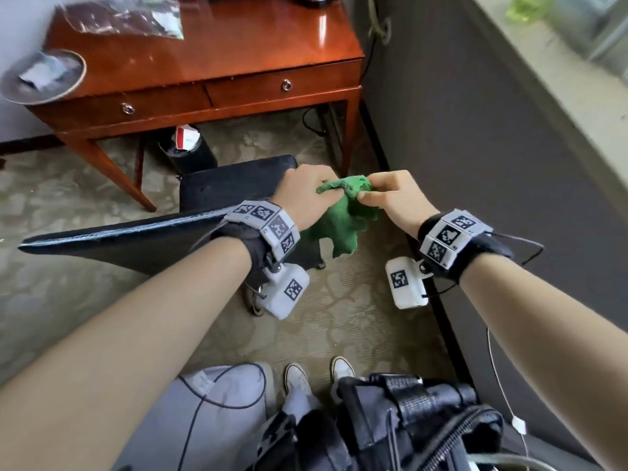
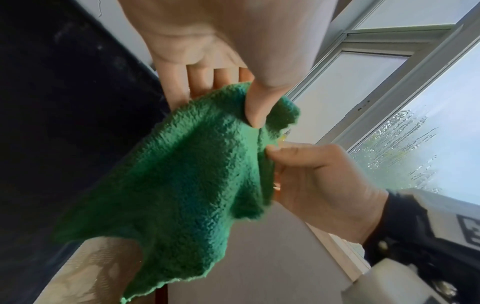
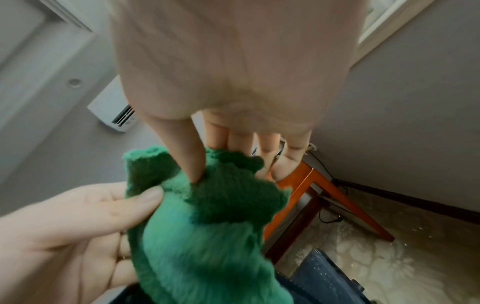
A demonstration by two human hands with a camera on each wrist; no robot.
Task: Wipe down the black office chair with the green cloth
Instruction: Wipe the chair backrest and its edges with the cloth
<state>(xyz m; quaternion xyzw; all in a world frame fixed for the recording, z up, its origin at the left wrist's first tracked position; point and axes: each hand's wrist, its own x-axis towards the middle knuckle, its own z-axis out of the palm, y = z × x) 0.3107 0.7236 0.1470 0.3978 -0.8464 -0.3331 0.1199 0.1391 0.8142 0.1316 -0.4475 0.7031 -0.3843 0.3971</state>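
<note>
A fuzzy green cloth (image 1: 334, 220) hangs between both hands above the right side of the black office chair (image 1: 142, 236). My left hand (image 1: 306, 192) pinches the cloth's top edge with thumb and fingers; the left wrist view shows the thumb pressed into the green cloth (image 2: 182, 174). My right hand (image 1: 390, 195) pinches the same top edge from the right, thumb on the green cloth (image 3: 207, 226). The chair's backrest top edge runs left under my left forearm, and its seat (image 1: 231, 185) lies beyond. The black office chair (image 2: 59, 123) fills the left of the left wrist view.
A red-brown wooden desk (image 1: 210, 62) with two drawers stands ahead, a black bin (image 1: 187, 151) beneath it. A grey wall (image 1: 475, 147) and window ledge run along the right. Patterned carpet (image 1: 339, 317) covers the floor. A black bag (image 1: 407, 430) hangs at my waist above my shoes.
</note>
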